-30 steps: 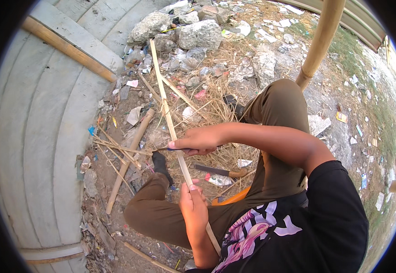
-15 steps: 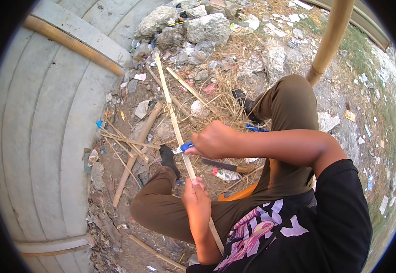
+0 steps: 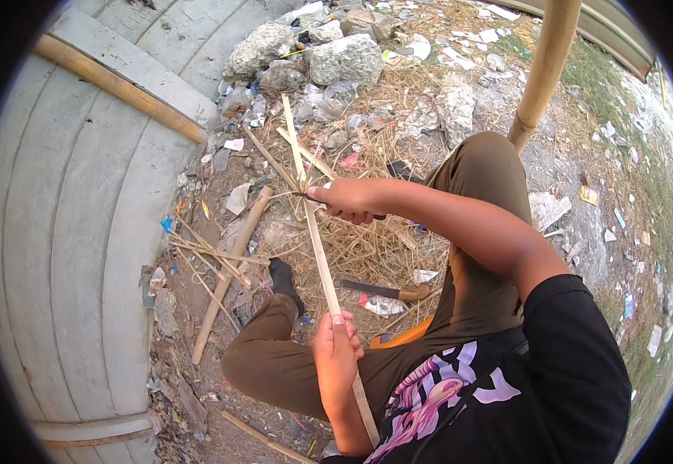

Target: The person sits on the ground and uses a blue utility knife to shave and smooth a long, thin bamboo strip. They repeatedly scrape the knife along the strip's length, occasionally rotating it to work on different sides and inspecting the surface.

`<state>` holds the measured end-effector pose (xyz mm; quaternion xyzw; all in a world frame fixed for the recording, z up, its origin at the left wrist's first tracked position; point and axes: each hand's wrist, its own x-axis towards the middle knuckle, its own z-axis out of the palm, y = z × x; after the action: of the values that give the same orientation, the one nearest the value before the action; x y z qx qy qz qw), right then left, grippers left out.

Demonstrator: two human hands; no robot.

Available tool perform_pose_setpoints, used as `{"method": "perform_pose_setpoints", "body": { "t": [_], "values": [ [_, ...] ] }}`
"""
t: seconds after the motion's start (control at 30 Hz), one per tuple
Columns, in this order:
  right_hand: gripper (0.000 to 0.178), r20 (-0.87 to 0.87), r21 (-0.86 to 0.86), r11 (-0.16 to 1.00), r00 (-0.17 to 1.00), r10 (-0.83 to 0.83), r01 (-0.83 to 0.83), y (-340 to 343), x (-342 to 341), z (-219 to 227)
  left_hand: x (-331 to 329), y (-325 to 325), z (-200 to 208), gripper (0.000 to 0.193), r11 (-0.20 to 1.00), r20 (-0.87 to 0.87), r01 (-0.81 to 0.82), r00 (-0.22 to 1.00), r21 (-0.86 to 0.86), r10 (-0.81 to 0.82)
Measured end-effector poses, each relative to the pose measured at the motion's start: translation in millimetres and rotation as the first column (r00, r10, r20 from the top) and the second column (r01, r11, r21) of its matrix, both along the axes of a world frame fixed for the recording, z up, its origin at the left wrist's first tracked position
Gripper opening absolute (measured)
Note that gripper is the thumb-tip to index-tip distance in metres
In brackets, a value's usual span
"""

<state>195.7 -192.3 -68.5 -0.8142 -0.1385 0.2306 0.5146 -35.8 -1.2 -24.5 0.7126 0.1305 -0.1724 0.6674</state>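
Observation:
My left hand (image 3: pixel 338 352) is closed around the lower part of a long pale bamboo strip (image 3: pixel 320 255), its thumb lying along the strip. The strip slants up and away from my lap. Farther along it, my right hand (image 3: pixel 354 201) grips a cutter knife (image 3: pixel 313 199), whose blade crosses the strip. Thin shavings curl up by the blade. Most of the knife's handle is hidden in my fingers.
A machete (image 3: pixel 379 290) with a wooden handle lies between my legs, near an orange object (image 3: pixel 403 333). Split bamboo pieces (image 3: pixel 216 254) and a bamboo pole (image 3: pixel 232 274) lie at left beside a grey panel wall (image 3: pixel 81 255). Rocks (image 3: pixel 345 60) and litter lie beyond; an upright bamboo pole (image 3: pixel 541 77) stands at right.
My right hand has slid the knife up and away along the strip, and shavings now bunch at the blade. The left hand keeps its hold, slightly lower in the picture.

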Motion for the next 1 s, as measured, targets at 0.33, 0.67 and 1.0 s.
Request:
{"method": "perform_pose_setpoints", "body": {
  "t": [0.33, 0.67, 1.0],
  "values": [
    [0.071, 0.568, -0.360, 0.932, 0.784, 0.251, -0.037, 7.0, -86.8, 59.6, 10.6, 6.6, 6.0, 0.028, 0.983, 0.148, -0.052, 0.986, -0.178, 0.080],
    [0.058, 0.793, -0.360, 0.930, 0.551, 0.259, 0.081, 15.4, -103.6, 54.1, 11.1, 7.7, 3.5, 0.028, 0.983, 0.147, -0.056, 0.986, -0.172, 0.082],
    [0.060, 0.859, -0.354, 0.906, 0.464, 0.217, 0.233, 23.8, -98.3, 37.5, 13.1, 6.4, -3.5, 0.028, 0.986, 0.123, -0.097, 0.986, -0.139, 0.115]
  ]
}}
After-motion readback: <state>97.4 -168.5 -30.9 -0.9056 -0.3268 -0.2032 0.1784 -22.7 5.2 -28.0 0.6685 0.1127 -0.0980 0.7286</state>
